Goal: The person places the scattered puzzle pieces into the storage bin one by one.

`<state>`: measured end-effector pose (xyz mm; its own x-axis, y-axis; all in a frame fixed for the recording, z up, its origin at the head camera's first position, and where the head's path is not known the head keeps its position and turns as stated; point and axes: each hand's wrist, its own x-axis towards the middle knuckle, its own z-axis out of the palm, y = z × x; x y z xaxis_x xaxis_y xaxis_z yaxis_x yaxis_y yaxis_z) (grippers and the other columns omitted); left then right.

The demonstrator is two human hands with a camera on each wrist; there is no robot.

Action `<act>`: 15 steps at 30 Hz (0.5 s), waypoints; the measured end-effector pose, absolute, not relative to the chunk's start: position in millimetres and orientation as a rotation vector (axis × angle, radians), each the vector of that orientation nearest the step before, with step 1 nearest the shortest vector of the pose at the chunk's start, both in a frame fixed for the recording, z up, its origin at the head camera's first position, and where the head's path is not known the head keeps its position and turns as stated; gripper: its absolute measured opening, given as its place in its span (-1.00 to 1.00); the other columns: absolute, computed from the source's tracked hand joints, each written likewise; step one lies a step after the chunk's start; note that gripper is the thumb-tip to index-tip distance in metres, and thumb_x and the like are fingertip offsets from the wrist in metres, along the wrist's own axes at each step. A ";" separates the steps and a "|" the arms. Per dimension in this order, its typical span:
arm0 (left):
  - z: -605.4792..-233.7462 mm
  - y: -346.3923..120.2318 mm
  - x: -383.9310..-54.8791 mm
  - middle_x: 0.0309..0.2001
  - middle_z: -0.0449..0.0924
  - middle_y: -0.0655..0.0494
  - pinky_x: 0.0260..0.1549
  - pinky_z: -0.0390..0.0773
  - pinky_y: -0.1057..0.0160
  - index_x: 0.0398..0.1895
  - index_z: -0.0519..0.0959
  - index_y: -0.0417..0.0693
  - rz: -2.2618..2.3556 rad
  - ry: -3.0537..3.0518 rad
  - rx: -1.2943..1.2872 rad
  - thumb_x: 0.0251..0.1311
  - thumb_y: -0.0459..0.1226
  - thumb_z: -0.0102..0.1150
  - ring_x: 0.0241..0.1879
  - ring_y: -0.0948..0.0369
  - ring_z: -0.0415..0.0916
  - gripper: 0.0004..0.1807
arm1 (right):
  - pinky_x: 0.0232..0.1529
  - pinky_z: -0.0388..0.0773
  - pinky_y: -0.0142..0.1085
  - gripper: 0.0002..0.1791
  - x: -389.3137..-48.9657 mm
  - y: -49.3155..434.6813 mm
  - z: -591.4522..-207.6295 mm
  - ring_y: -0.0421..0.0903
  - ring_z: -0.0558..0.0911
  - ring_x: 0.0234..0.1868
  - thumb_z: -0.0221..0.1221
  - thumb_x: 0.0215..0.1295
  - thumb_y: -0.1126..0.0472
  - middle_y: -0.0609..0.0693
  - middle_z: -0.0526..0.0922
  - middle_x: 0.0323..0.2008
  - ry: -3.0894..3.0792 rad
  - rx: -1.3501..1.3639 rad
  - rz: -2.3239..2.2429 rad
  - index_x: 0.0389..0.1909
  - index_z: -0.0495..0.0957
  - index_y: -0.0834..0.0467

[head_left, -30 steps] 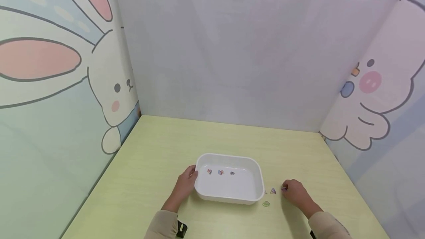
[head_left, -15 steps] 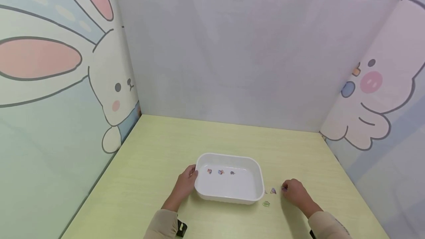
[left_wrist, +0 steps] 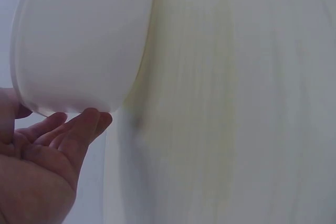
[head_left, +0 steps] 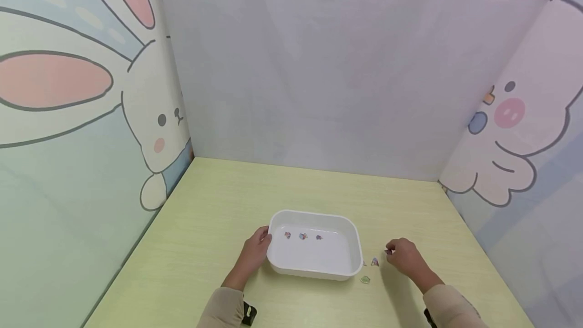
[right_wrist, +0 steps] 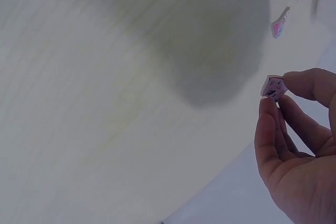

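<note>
At the left end of a white plastic tray (head_left: 314, 262), my left hand (head_left: 252, 253) holds the rim. The left wrist view shows the thumb at the rim and the fingers of the left hand (left_wrist: 52, 156) against the outer wall. My right hand (head_left: 407, 259), just above the table right of the tray, pinches a small pink-purple printed piece, like a sticker (right_wrist: 273, 87), between thumb and fingertips. Inside the tray lie three small colourful pieces in a row, one of them a blue and orange piece (head_left: 302, 236).
Right of the tray, a purple piece (head_left: 375, 262) and a green piece (head_left: 365, 280) lie on the pale yellow-green table (head_left: 237, 186). Another small piece is partly hidden beside the tray's wall. A grey wall (head_left: 309, 65) stands behind, with cartoon-printed walls at both sides.
My right hand has risen slightly off the table and shifted a little away from me, with the small piece between its fingertips. The left hand and tray have stayed put.
</note>
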<state>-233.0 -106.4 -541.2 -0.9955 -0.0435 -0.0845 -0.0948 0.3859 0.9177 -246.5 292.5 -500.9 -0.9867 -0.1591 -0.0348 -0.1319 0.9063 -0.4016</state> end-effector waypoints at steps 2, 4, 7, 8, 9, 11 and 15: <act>-541.6 -106.6 -233.3 0.23 0.44 -0.23 0.20 0.30 -0.21 0.30 0.38 -0.28 1.706 2.579 -0.129 0.46 -0.22 -0.10 0.26 -0.20 0.31 -0.56 | -0.32 0.57 -0.08 -0.83 -247.5 291.1 -499.0 -0.02 0.55 -0.37 0.24 0.05 0.46 0.15 0.67 -0.36 3.000 -0.224 -0.627 -0.31 0.63 0.46; -542.0 -106.6 -233.4 0.23 0.45 -0.23 0.20 0.31 -0.21 0.30 0.38 -0.27 1.701 2.581 -0.129 0.46 -0.22 -0.10 0.25 -0.20 0.32 -0.56 | -0.32 0.57 -0.08 -0.83 -248.8 289.6 -497.4 -0.03 0.55 -0.38 0.24 0.05 0.45 0.13 0.66 -0.37 3.008 -0.227 -0.620 -0.30 0.63 0.45; -542.1 -106.5 -233.5 0.23 0.45 -0.23 0.19 0.31 -0.21 0.30 0.38 -0.27 1.695 2.587 -0.130 0.46 -0.22 -0.09 0.25 -0.19 0.32 -0.56 | -0.34 0.57 -0.10 -0.82 -250.5 287.3 -494.3 -0.04 0.56 -0.39 0.24 0.06 0.45 0.12 0.67 -0.37 3.019 -0.247 -0.634 -0.29 0.64 0.45; -542.0 -106.4 -233.5 0.23 0.45 -0.23 0.19 0.31 -0.21 0.30 0.38 -0.27 1.694 2.588 -0.128 0.46 -0.22 -0.09 0.25 -0.20 0.32 -0.56 | -0.36 0.57 -0.11 -0.82 -251.1 286.7 -493.3 -0.04 0.57 -0.39 0.24 0.06 0.45 0.12 0.67 -0.37 3.021 -0.254 -0.648 -0.29 0.64 0.45; -542.1 -106.4 -233.6 0.22 0.45 -0.23 0.19 0.31 -0.21 0.30 0.37 -0.27 1.695 2.590 -0.128 0.46 -0.22 -0.09 0.25 -0.20 0.32 -0.55 | -0.37 0.58 -0.12 -0.82 -252.1 286.0 -492.1 -0.04 0.58 -0.40 0.24 0.05 0.46 0.12 0.67 -0.38 3.028 -0.271 -0.652 -0.29 0.64 0.45; -542.1 -106.3 -233.7 0.22 0.45 -0.23 0.19 0.31 -0.21 0.29 0.38 -0.28 1.698 2.592 -0.127 0.46 -0.22 -0.09 0.25 -0.20 0.33 -0.56 | -0.38 0.59 -0.14 -0.82 -254.1 283.8 -489.2 -0.03 0.62 -0.40 0.23 0.04 0.46 0.12 0.68 -0.38 3.036 -0.297 -0.669 -0.30 0.65 0.44; -542.9 -106.1 -234.0 0.22 0.45 -0.24 0.19 0.31 -0.22 0.29 0.38 -0.28 1.701 2.595 -0.125 0.46 -0.23 -0.09 0.24 -0.21 0.33 -0.56 | -0.39 0.62 -0.15 -0.82 -257.8 276.7 -482.3 -0.01 0.66 -0.40 0.23 0.03 0.46 0.13 0.69 -0.38 3.039 -0.328 -0.689 -0.30 0.66 0.43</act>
<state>-234.0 -106.1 -542.9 -0.9961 -0.0473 -0.0742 -0.0869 0.3966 0.9139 -257.8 276.7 -482.3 -0.9780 -0.2050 0.0384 -0.2015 0.8812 -0.4275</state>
